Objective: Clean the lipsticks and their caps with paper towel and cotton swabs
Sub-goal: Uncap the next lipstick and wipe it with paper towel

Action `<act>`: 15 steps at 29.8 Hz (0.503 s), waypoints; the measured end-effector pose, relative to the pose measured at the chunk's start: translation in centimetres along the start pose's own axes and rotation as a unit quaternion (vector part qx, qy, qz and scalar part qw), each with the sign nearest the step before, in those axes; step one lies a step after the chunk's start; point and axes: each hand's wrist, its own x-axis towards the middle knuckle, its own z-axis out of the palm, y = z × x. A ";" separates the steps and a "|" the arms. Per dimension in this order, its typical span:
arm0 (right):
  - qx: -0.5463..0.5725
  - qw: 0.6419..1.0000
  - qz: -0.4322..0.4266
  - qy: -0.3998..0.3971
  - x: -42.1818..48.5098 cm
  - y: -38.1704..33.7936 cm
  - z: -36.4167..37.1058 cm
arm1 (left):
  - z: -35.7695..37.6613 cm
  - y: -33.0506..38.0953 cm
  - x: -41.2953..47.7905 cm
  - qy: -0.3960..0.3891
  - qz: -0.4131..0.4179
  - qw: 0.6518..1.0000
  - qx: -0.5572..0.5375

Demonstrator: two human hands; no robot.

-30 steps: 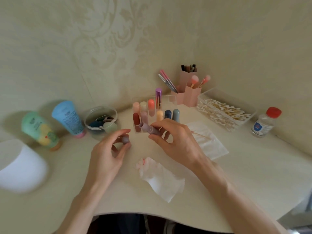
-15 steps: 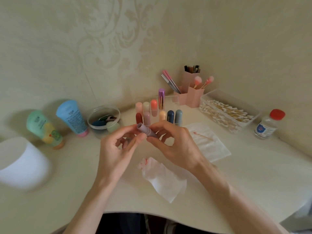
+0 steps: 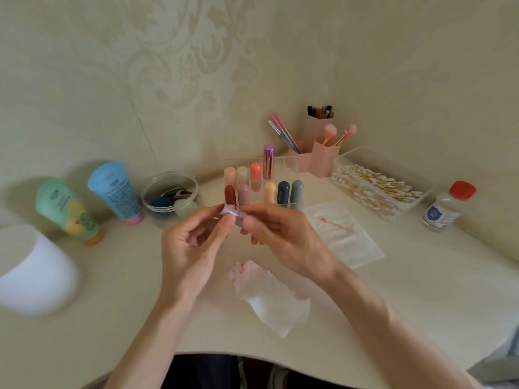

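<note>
A mauve lipstick (image 3: 232, 213) lies level between my two hands, just above the table. My left hand (image 3: 193, 248) pinches its cap end between thumb and forefinger. My right hand (image 3: 283, 237) grips the tube's other end, which the fingers hide. Behind them a clear organizer (image 3: 289, 164) holds several capped lipsticks upright. A crumpled paper towel (image 3: 269, 293) with red smears lies in front of my hands. To the right, a used cotton swab (image 3: 337, 224) rests on a flat white tissue (image 3: 356, 248).
A clear box of cotton swabs (image 3: 376, 186) and a red-capped bottle (image 3: 446, 206) stand at right. Pink brush holders (image 3: 320, 158) are at the back. A clear bowl (image 3: 168, 197), two tubes (image 3: 115, 189) (image 3: 67, 209) and a white container (image 3: 31, 270) sit left.
My left hand, holding the cap apart from the tube a second ago, has come to the lipstick. Both hands now meet on it, with the cap against the tube.
</note>
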 end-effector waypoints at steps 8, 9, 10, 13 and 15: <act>0.055 0.998 0.009 -0.036 0.0 -0.5 0.0 | -0.2 0.4 -0.2 0.001 -0.011 1.000 -0.012; 0.059 0.998 0.012 -0.026 -0.1 -0.5 0.0 | -0.3 0.5 -0.2 0.004 -0.015 1.000 -0.016; 0.064 0.998 0.018 -0.013 -0.1 -0.6 0.0 | -0.3 0.5 -0.2 0.006 -0.016 1.000 -0.020; 0.068 0.997 0.026 -0.008 -0.1 -0.5 0.0 | -0.3 0.5 -0.3 -0.004 -0.013 1.000 -0.021; 0.051 0.998 0.013 -0.027 0.0 -0.5 -0.2 | -0.4 0.5 -0.3 -0.015 -0.008 1.000 -0.019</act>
